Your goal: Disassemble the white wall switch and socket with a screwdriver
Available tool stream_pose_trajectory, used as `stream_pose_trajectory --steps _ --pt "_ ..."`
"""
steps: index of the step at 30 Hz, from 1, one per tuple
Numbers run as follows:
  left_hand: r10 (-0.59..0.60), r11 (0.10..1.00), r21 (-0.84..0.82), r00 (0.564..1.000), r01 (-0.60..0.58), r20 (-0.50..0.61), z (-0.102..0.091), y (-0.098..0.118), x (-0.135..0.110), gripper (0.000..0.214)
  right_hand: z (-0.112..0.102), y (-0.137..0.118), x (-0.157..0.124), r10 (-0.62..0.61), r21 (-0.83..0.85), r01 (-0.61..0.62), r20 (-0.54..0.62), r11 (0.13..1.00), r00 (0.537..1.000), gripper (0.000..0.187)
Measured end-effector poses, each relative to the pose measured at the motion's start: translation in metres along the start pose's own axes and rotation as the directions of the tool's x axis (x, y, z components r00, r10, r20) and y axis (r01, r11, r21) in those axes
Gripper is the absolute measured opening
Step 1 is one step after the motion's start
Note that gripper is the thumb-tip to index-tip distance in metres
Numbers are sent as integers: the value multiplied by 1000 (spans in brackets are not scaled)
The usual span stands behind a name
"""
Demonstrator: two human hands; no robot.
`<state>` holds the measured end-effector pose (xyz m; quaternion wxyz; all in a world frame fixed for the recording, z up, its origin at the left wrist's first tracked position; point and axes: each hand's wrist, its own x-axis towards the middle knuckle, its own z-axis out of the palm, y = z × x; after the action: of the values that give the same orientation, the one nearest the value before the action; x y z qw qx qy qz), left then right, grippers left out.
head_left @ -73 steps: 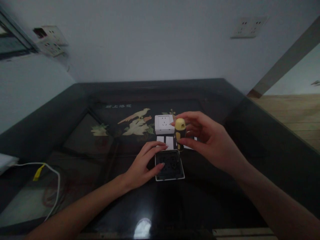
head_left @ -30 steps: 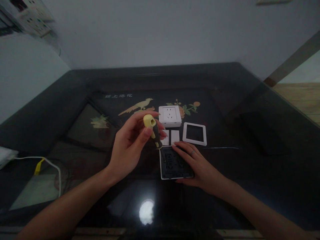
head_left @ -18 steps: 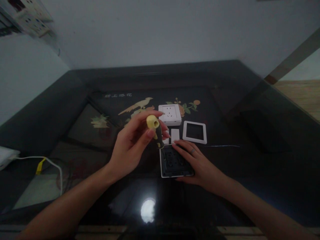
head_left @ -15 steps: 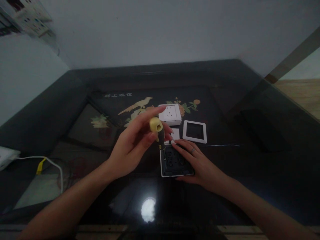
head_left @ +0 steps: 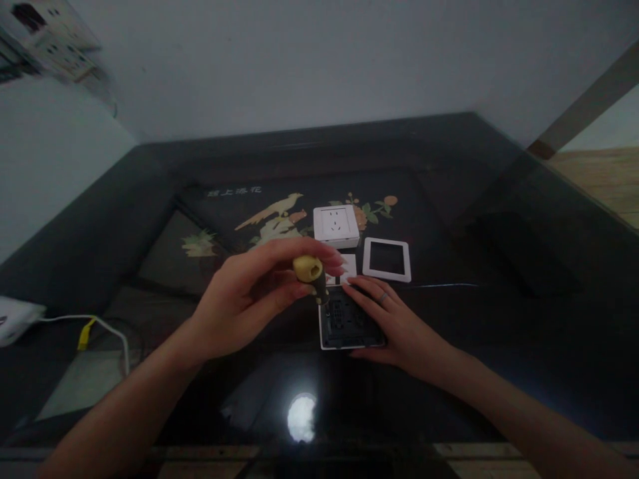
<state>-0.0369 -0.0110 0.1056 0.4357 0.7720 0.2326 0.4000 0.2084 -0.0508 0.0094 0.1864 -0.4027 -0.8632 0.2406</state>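
Observation:
A screwdriver (head_left: 308, 269) with a yellow and black handle is gripped in my left hand (head_left: 249, 293), its shaft pointing down at the left part of a wall socket panel (head_left: 352, 326). This panel lies with its black back facing up and a white rim showing. My right hand (head_left: 392, 319), a ring on one finger, holds the panel by its right side against the table. Whether the screwdriver's tip sits in a screw is too dark to tell. Just beyond the hands lies a small white piece (head_left: 349, 265), partly covered by my left fingers.
A white wall socket (head_left: 336, 226) sits face up behind my hands, and a white square frame (head_left: 367, 259) lies to its right. At the left, a white cable (head_left: 107, 326) with a yellow tag runs from a white device (head_left: 17, 319). The glossy dark table (head_left: 449, 372) bears bird and flower pictures.
My left hand has shifted slightly left and down, its fingers now wrapped over the screwdriver's handle, which has tilted a little. My right hand stays on the panel.

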Motion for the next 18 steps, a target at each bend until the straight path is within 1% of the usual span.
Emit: stream_pose_trajectory --steps 4,6,9,11,15,17,18 --pt "62 993 102 998 -62 -1 1 1 0 31 1 0 0 2 -10 -2 -4 1000 1000 89" --pt "123 977 173 992 -124 17 4 3 1 31 2 1 -1 -3 -14 3 -14 1000 1000 90" --pt "226 927 300 974 -225 31 11 7 7 33 4 3 -1 -17 -25 17 -28 1000 999 91" --pt "269 878 405 963 -256 26 16 8 12 34 4 4 -1 -19 -37 18 -37 999 999 91" --pt "287 766 602 958 -224 -9 21 11 20 24 2 2 -1 -19 -25 18 -36 1000 999 94" --pt "245 745 642 970 -179 -14 19 15 20 22 1 1 0 -18 -17 18 -31 1000 999 94" --pt "204 755 637 979 -156 -2 17 17 19 24 1 0 0 -16 -17 15 -31 1000 999 93"
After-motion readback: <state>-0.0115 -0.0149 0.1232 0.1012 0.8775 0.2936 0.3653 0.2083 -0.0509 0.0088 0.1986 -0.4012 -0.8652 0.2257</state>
